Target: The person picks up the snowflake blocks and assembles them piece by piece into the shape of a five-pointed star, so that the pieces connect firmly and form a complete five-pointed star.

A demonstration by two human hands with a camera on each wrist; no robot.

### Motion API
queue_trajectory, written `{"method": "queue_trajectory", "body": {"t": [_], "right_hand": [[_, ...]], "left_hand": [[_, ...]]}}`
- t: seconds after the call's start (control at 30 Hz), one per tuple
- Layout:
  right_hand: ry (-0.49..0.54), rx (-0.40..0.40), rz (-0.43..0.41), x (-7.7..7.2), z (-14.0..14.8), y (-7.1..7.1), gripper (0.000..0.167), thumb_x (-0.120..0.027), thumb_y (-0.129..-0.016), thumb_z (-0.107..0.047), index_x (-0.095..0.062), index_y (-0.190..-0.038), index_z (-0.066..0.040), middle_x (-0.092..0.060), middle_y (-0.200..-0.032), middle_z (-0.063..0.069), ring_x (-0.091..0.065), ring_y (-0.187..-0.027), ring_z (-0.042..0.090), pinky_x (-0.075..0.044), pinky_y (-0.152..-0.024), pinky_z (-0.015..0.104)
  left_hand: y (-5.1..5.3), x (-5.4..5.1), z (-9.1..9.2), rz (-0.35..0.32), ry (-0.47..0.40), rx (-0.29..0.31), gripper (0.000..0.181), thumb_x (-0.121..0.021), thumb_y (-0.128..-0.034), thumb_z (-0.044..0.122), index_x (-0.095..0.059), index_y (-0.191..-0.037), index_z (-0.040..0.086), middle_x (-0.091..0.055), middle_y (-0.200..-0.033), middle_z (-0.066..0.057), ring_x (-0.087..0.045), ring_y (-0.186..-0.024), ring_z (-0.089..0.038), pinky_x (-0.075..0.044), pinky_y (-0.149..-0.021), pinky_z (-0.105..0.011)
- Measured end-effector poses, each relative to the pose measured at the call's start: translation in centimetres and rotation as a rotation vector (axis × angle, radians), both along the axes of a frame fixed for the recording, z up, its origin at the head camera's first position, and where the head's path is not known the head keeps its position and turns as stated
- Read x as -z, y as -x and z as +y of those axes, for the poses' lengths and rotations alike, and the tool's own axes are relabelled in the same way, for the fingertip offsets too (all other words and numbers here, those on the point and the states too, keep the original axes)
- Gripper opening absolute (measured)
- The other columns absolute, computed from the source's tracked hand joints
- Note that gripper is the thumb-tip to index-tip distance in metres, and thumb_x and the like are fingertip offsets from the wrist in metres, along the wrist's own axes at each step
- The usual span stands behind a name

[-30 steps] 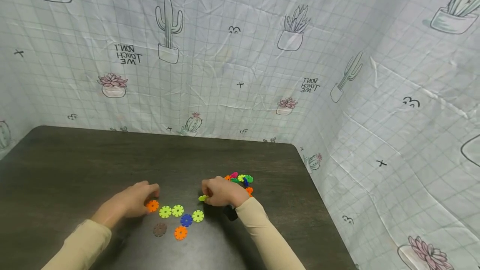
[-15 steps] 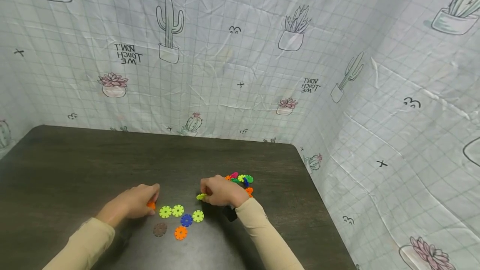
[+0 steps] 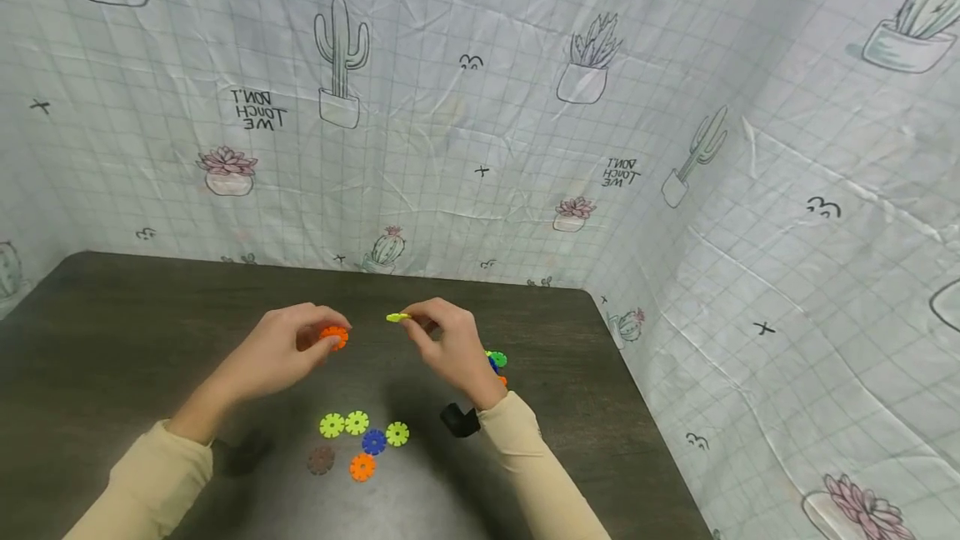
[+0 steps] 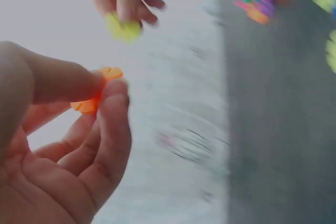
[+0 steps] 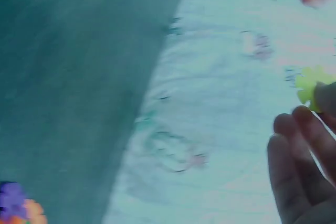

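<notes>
My left hand (image 3: 288, 348) is raised over the dark table and pinches an orange notched disc (image 3: 335, 337) between thumb and fingers. In the left wrist view, the thumb partly covers that orange disc (image 4: 86, 106). Facing it, my right hand (image 3: 453, 348) pinches a yellow-green notched disc (image 3: 395, 317), tilted almost edge-on in the head view. The right wrist view shows the notched rim of the yellow-green disc (image 5: 307, 82) beyond the fingertips. A small gap separates the two discs.
Below the hands lie yellow-green discs (image 3: 332, 425), a blue disc (image 3: 374, 442), a brown disc (image 3: 321, 460) and another orange disc (image 3: 362, 467). Behind my right wrist is a pile of colourful discs (image 3: 497, 359), partly hidden. A patterned curtain (image 3: 480, 190) hangs beyond the table (image 3: 187, 298).
My left hand has taken hold of the orange disc and lifted it off the table. The right hand has risen with the yellow-green disc. Both have moved farther from me.
</notes>
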State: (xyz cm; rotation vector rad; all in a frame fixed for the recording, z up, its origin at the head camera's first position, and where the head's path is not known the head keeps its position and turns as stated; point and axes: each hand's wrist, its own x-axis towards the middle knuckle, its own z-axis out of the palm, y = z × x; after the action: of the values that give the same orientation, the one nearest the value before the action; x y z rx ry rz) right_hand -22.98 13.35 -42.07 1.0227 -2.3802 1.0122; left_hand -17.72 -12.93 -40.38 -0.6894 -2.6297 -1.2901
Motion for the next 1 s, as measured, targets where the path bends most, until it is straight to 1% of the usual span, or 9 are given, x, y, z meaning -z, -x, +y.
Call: {"method": "queue_trajectory", "body": {"t": [0.07, 0.17, 0.23, 0.33, 0.43, 0.53, 0.77, 0.87, 1.0], "right_hand": [[0.042, -0.017, 0.082, -0.9, -0.2, -0.4, 0.009, -0.07, -0.097, -0.012, -0.074, -0.105, -0.011, -0.071, -0.092, 0.002, -0.066, -0.077, 0.009, -0.058, -0.07, 0.021], [0.078, -0.056, 0.196, -2.3, -0.5, -1.0, 0.011, -0.07, -0.096, -0.009, -0.073, -0.106, -0.011, -0.071, -0.093, 0.001, -0.066, -0.077, 0.008, -0.057, -0.07, 0.02], [0.091, -0.083, 0.252, -3.1, -0.7, -1.5, 0.012, -0.071, -0.095, -0.007, -0.073, -0.106, -0.01, -0.072, -0.095, 0.002, -0.067, -0.079, 0.009, -0.057, -0.072, 0.02], [0.088, -0.116, 0.312, -3.9, -1.0, -2.0, 0.014, -0.071, -0.093, -0.001, -0.073, -0.105, -0.008, -0.073, -0.098, 0.003, -0.068, -0.085, 0.011, -0.057, -0.077, 0.019], [0.068, -0.129, 0.344, -4.5, -1.1, -2.3, 0.016, -0.071, -0.091, 0.002, -0.073, -0.104, -0.007, -0.073, -0.099, 0.004, -0.069, -0.089, 0.012, -0.057, -0.08, 0.019], [0.03, -0.121, 0.388, -4.9, -1.1, -2.7, 0.015, -0.071, -0.092, 0.002, -0.074, -0.104, -0.007, -0.073, -0.101, 0.004, -0.07, -0.092, 0.013, -0.057, -0.082, 0.019], [-0.117, -0.028, 0.594, -5.5, -1.3, -3.2, 0.009, -0.07, -0.095, -0.006, -0.076, -0.101, -0.008, -0.074, -0.098, 0.002, -0.07, -0.088, 0.014, -0.057, -0.079, 0.019], [-0.169, -0.012, 0.662, -5.7, -1.4, -3.5, 0.008, -0.072, -0.094, -0.006, -0.076, -0.1, -0.007, -0.074, -0.096, 0.002, -0.07, -0.085, 0.014, -0.058, -0.078, 0.021], [-0.206, -0.019, 0.69, -5.8, -1.4, -3.8, 0.01, -0.074, -0.091, -0.003, -0.075, -0.1, -0.006, -0.072, -0.096, 0.003, -0.069, -0.085, 0.014, -0.059, -0.079, 0.02]], "left_hand": [[-0.7, -1.4, 0.6, 0.053, -0.05, -0.012, 0.026, -0.069, -0.0924, 0.0, -0.072, -0.115, 0.013, -0.068, -0.095, 0.001, -0.062, -0.069, -0.006, -0.054, -0.061, -0.025], [-1.6, -3.1, 1.5, 0.071, -0.14, -0.012, 0.028, -0.069, -0.094, 0.003, -0.071, -0.12, 0.014, -0.069, -0.094, 0.0, -0.066, -0.069, -0.006, -0.054, -0.06, -0.026], [-2.1, -3.8, 2.0, 0.069, -0.18, -0.014, 0.027, -0.07, -0.0949, 0.005, -0.069, -0.121, 0.013, -0.07, -0.092, 0.001, -0.067, -0.069, -0.006, -0.055, -0.061, -0.026], [-2.6, -4.5, 2.5, 0.067, -0.204, -0.034, 0.021, -0.071, -0.0946, 0.007, -0.068, -0.115, 0.011, -0.073, -0.089, 0.002, -0.068, -0.069, -0.005, -0.057, -0.064, -0.025], [-2.8, -4.7, 2.7, 0.072, -0.203, -0.052, 0.015, -0.072, -0.0938, 0.006, -0.069, -0.108, 0.011, -0.074, -0.088, 0.002, -0.068, -0.069, -0.005, -0.057, -0.064, -0.025], [-2.9, -4.7, 2.8, 0.074, -0.199, -0.055, 0.014, -0.072, -0.0937, 0.006, -0.07, -0.107, 0.011, -0.074, -0.086, 0.004, -0.067, -0.068, -0.004, -0.056, -0.062, -0.026], [-2.8, -4.6, 3.0, 0.077, -0.202, -0.043, 0.013, -0.072, -0.0939, 0.006, -0.071, -0.105, 0.012, -0.072, -0.083, 0.005, -0.065, -0.065, -0.005, -0.054, -0.059, -0.025], [-2.8, -4.6, 3.2, 0.086, -0.194, -0.045, 0.013, -0.072, -0.0936, 0.006, -0.071, -0.105, 0.011, -0.072, -0.081, 0.005, -0.064, -0.062, -0.005, -0.053, -0.056, -0.025], [-2.9, -4.6, 3.4, 0.087, -0.186, -0.067, 0.012, -0.073, -0.0928, 0.005, -0.071, -0.104, 0.01, -0.071, -0.078, 0.006, -0.063, -0.06, -0.005, -0.051, -0.053, -0.025]]}}
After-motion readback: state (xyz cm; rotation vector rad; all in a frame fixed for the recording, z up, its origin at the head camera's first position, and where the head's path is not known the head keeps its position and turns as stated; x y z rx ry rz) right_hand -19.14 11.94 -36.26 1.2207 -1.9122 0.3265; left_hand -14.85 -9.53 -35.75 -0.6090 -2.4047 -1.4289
